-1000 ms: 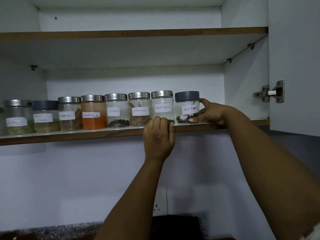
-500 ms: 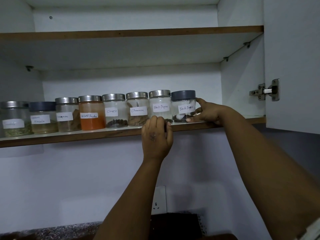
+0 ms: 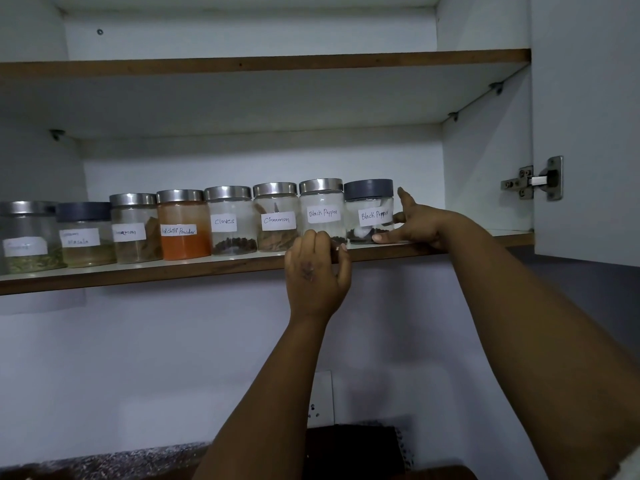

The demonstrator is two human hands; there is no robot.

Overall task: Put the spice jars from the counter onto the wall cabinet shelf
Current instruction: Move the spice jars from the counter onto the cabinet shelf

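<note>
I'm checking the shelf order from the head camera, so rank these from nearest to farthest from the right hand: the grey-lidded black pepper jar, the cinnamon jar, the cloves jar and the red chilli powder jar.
From the right hand:
1. Grey-lidded black pepper jar, at the row's right end, right beside the fingers.
2. Cinnamon jar, two places left.
3. Cloves jar, next left.
4. Red chilli powder jar, farthest left of the four.

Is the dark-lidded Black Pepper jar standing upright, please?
Upright: the dark-lidded Black Pepper jar sits flat on the shelf, lid level.
</note>
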